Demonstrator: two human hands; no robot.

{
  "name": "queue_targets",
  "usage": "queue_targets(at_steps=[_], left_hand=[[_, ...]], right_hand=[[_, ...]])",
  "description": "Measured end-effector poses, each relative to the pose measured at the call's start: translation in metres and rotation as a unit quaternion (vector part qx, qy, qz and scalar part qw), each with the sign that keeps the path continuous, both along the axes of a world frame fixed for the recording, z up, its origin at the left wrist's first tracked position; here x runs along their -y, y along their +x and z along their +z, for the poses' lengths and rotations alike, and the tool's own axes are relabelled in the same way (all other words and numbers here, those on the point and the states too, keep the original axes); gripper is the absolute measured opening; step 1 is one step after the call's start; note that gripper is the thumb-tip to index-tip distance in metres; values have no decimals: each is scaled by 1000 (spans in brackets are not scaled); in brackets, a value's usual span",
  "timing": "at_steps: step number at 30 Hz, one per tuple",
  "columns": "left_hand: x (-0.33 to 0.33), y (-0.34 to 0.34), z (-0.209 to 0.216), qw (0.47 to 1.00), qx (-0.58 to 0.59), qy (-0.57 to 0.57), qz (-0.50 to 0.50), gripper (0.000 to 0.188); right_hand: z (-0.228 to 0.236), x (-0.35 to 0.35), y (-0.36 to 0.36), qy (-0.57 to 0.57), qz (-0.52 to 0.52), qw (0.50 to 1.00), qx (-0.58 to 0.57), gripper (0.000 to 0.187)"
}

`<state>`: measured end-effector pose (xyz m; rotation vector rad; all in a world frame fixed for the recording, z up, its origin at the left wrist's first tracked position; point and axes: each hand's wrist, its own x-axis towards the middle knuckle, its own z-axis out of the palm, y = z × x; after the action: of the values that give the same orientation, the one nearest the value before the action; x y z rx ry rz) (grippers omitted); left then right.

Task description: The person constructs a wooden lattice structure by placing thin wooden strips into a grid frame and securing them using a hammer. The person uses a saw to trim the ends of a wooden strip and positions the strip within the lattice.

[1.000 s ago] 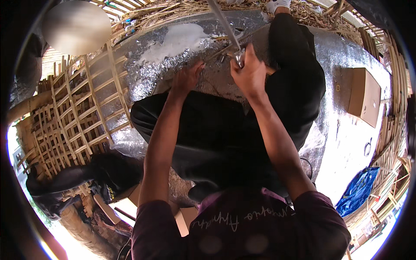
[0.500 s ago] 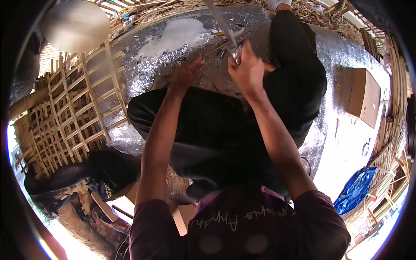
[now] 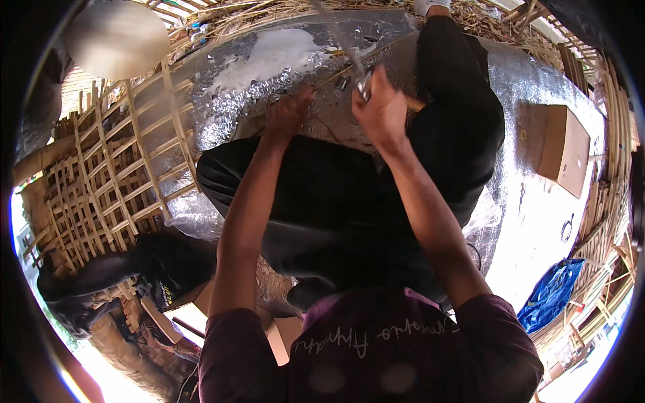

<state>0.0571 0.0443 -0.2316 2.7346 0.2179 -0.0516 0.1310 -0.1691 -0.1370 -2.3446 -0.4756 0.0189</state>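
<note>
My right hand (image 3: 381,111) is closed around the metal handle end of a long-bladed knife (image 3: 349,57). Its blade points up and away to the left, smeared by motion. My left hand (image 3: 289,114) is closed, its fingertips at the near end of a thin bamboo strip (image 3: 383,50). That strip slants up to the right, passing beneath or beside the blade; which one I cannot tell. Both hands are just beyond my crossed, black-trousered legs (image 3: 322,195), over a silvery foil-like sheet (image 3: 228,107).
A woven bamboo lattice (image 3: 107,174) lies at left, near another person. Bamboo scraps (image 3: 269,17) are strewn along the far edge. At right stand a cardboard box (image 3: 564,151) and a crumpled blue plastic sheet (image 3: 551,295). A person in black (image 3: 168,269) sits at lower left.
The knife's blade has swung slightly to the left and my right hand has shifted a little. My left hand stays almost in place by the strip.
</note>
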Motion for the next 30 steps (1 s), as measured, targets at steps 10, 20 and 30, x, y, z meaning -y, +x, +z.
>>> queue_targets(at_steps=[10,20,30], left_hand=[[0,7,5,996,53,-64,11,27],[15,22,41,998,-31,-30,35,26],[11,13,30,1000,10,-2,17,22]], right_hand=[[31,-4,8,10,3,1000,-10,35],[-2,35,4,-2,-41,999,-23,36],[-43,20,-3,-38,7,997,-61,44]])
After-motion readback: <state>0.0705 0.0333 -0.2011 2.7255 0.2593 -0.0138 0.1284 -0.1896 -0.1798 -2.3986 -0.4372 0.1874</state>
